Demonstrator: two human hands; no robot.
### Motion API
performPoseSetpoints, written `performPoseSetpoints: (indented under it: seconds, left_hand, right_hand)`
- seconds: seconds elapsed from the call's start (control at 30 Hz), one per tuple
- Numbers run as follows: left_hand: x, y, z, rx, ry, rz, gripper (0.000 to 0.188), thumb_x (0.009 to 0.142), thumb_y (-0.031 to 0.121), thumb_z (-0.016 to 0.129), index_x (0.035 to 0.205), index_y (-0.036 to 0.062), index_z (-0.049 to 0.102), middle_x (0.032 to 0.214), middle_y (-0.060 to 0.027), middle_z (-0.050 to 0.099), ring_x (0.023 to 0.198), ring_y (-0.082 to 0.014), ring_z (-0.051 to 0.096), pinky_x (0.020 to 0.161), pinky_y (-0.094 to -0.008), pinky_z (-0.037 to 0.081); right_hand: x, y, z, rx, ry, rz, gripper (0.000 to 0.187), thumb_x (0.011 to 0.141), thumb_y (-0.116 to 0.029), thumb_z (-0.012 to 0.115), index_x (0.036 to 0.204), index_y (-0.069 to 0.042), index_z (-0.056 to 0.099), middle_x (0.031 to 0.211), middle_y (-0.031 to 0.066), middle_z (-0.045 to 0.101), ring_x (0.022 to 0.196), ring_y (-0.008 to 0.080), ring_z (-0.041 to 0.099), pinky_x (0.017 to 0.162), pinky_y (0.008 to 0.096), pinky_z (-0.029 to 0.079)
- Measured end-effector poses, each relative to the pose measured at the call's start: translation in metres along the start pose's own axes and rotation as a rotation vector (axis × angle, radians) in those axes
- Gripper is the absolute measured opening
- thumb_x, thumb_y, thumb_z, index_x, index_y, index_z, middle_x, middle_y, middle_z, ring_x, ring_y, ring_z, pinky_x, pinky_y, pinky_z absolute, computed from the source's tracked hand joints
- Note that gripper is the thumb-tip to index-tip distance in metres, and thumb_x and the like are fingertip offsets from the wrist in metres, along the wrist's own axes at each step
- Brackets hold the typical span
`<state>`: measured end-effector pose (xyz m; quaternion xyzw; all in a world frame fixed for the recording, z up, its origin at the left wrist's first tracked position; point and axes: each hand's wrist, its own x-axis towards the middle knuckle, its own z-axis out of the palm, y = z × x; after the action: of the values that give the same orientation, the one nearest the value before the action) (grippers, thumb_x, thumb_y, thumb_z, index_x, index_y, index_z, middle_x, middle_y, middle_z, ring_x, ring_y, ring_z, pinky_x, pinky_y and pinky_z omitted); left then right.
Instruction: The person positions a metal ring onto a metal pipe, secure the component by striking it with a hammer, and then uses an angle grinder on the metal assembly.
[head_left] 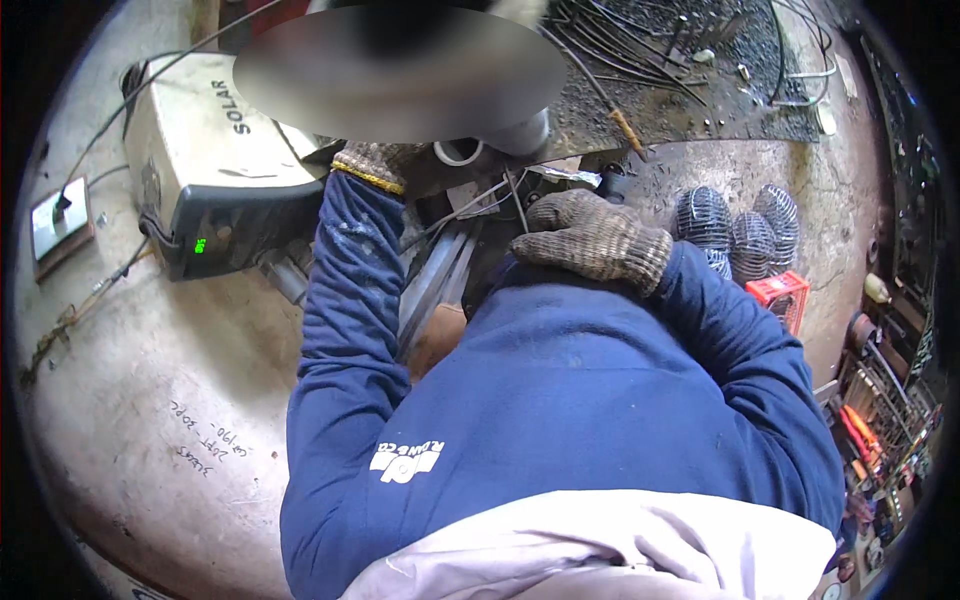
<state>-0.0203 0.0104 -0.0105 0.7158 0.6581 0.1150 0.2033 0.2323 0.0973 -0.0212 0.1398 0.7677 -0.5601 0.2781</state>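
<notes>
My left hand (pixel 385 163), in a knitted glove with a yellow cuff, reaches forward beside the cream machine. Its fingers are hidden behind the blurred patch. A white ring-shaped pipe end (pixel 460 151) shows just to its right. My right hand (pixel 590 240), in a brown-grey knitted glove, lies near the front of my blue shirt with its fingers pressed together. A thin metal rod (pixel 515 200) runs down to its fingertips and appears pinched there, though the contact is partly covered by the glove.
The cream and black machine (pixel 250 215) with a green display stands at left, by a wall socket (pixel 62 218). Metal bars (pixel 435 280) lie between my arms. Coiled springs (pixel 705 225) and a red crate (pixel 778 292) sit right. Cables cross the dark sheet (pixel 680 100).
</notes>
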Motion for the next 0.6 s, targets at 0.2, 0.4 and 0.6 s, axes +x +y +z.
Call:
performPoseSetpoints:
  seconds: [0.2, 0.4, 0.6]
  left_hand:
    - [0.016, -0.008, -0.001, -0.047, -0.067, -0.072, 0.028, 0.096, 0.021, 0.062, 0.121, 0.0073, 0.068, 0.117, -0.0127, 0.07, 0.109, -0.0298, 0.066, 0.097, -0.0416, 0.052]
    - [0.023, -0.008, 0.001, -0.064, -0.085, -0.102, 0.027, 0.097, 0.021, 0.062, 0.119, 0.0068, 0.068, 0.113, -0.0123, 0.07, 0.105, -0.0279, 0.066, 0.095, -0.0404, 0.052]
    - [0.024, -0.008, 0.005, -0.067, -0.055, -0.128, 0.027, 0.097, 0.022, 0.061, 0.118, 0.0062, 0.069, 0.11, -0.0118, 0.071, 0.102, -0.0259, 0.066, 0.092, -0.0391, 0.053]
  right_hand:
    - [0.01, 0.01, 0.009, 0.084, 0.04, -0.051, 0.046, 0.094, -0.042, 0.066, 0.122, -0.006, 0.07, 0.117, 0.0191, 0.07, 0.111, 0.0317, 0.067, 0.097, 0.0412, 0.051]
    - [0.034, 0.045, 0.029, 0.232, 0.101, -0.234, 0.044, 0.096, -0.036, 0.062, 0.131, -0.01, 0.066, 0.127, 0.0179, 0.065, 0.12, 0.0353, 0.063, 0.104, 0.0443, 0.049]
    - [0.033, 0.056, 0.026, -0.076, 0.338, -0.611, 0.038, 0.095, -0.018, 0.061, 0.132, -0.009, 0.062, 0.127, 0.0171, 0.061, 0.122, 0.0375, 0.06, 0.105, 0.0451, 0.049]
